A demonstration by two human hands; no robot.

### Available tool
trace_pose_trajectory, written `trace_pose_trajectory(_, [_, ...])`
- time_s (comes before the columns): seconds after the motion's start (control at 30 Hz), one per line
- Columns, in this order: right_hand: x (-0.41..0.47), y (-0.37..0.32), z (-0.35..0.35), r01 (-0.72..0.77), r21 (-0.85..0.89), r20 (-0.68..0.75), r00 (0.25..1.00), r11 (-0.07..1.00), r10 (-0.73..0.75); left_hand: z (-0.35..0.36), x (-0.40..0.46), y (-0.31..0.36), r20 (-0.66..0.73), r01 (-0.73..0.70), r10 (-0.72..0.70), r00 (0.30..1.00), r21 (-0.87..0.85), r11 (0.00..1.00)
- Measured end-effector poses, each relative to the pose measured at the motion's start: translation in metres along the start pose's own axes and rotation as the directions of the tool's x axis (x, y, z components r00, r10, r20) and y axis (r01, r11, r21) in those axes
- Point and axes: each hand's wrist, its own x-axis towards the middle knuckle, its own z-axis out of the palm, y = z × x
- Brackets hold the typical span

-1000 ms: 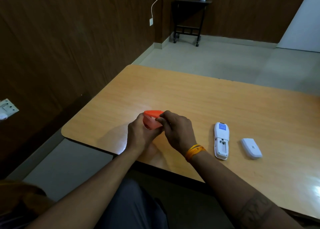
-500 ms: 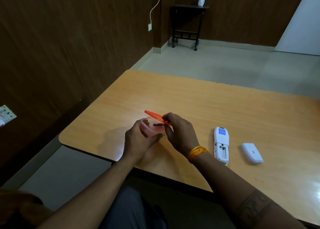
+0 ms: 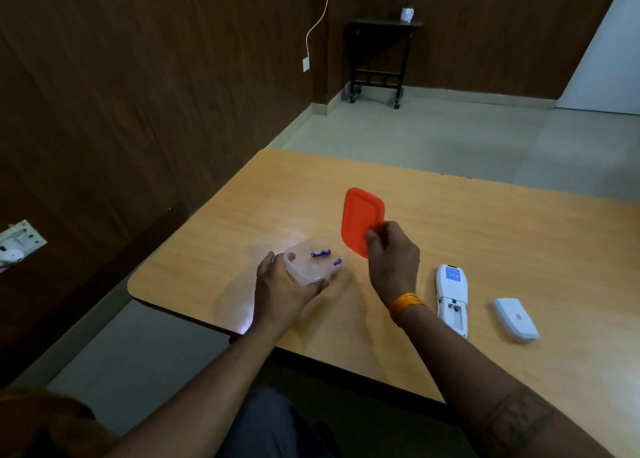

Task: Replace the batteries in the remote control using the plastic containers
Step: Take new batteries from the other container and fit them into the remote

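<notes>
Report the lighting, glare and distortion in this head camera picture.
Head view: the room is dim, the wood-panelled walls nearly black; a bright glare patch lies on the table around the clear container and by the left hand; wide-angle bending curves the table edges; the orange lid in the right hand looks slightly soft.

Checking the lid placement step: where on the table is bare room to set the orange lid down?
Bare table lies beyond the lid, and between container and remote. Crowded near the battery cover.
</notes>
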Motion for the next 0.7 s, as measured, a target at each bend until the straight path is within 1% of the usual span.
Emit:
trace_pose_trajectory(0.07, [0.002,0.004,-0.008,-0.074,0.028,-0.033,0.997,0.997,0.075,0.002,0.001,0.0,-0.006,0.034,-0.033,0.999,0.054,0.998])
trace_pose_trajectory(0.13, [0.0,0.01,-0.016,-0.154,0.043,-0.028,0.988,0.987,0.155,0.002,0.0,0.001,-0.01,0.066,-0.065,0.998,0.062,0.996])
trace_pose_trajectory(0.2, [-0.005,0.016,-0.023,-0.222,0.03,0.016,0.975,0.975,0.222,0.003,0.002,-0.004,-0.019,0.081,-0.08,0.997,0.067,0.994])
trace_pose_trajectory(0.3, [-0.015,0.022,-0.029,-0.285,-0.022,0.081,0.955,0.958,0.286,0.003,0.005,-0.009,-0.028,0.074,-0.07,0.997,0.174,0.982])
trace_pose_trajectory(0.4, [-0.022,0.024,-0.03,-0.314,-0.108,0.143,0.934,0.943,0.327,-0.001,0.002,-0.006,-0.004,0.105,-0.108,0.994,0.256,0.961])
trace_pose_trajectory(0.47, [-0.025,0.023,-0.031,-0.29,-0.199,0.177,0.929,0.936,0.325,-0.004,0.001,-0.007,-0.009,0.103,-0.105,0.994,0.294,0.95])
trace_pose_trajectory(0.53, [-0.028,0.02,-0.032,-0.23,-0.288,0.203,0.934,0.929,0.294,-0.007,0.001,-0.01,-0.006,0.108,-0.112,0.994,0.321,0.941])
trace_pose_trajectory(0.63, [-0.034,0.018,-0.034,-0.069,-0.477,0.234,0.951,0.876,0.202,-0.011,0.003,-0.012,0.023,0.112,-0.126,0.992,0.32,0.941])
trace_pose_trajectory(0.7, [-0.038,0.018,-0.034,0.026,-0.562,0.251,0.958,0.827,0.14,-0.013,0.004,-0.014,0.043,0.104,-0.123,0.991,0.313,0.944])
